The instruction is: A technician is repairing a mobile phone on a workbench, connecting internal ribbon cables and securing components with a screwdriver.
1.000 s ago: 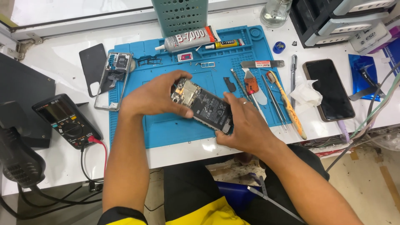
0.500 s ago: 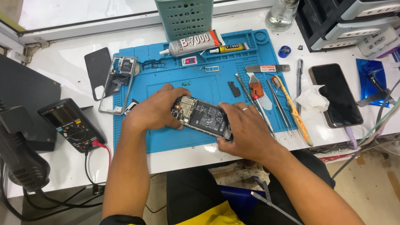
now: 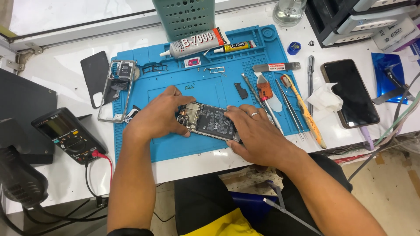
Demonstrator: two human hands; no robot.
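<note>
An opened phone (image 3: 210, 122) with its back off, battery and circuit board showing, lies low over the blue work mat (image 3: 175, 148). My left hand (image 3: 155, 116) grips its left end, fingers curled over the board. My right hand (image 3: 256, 133), a ring on one finger, holds the right end with the palm down over the mat's front right part. Both forearms reach in from the bottom of the view.
On the mat: a phone frame (image 3: 117, 87), two glue tubes (image 3: 197, 43), tweezers, a spudger, a toothbrush (image 3: 304, 109). A multimeter (image 3: 68, 135) sits left, a black phone (image 3: 350, 91) and tissue (image 3: 326, 98) right, a green basket (image 3: 183, 17) behind.
Both hands have lowered the opened phone toward the mat and levelled it. The left hand has shifted from on top of the phone to its left end.
</note>
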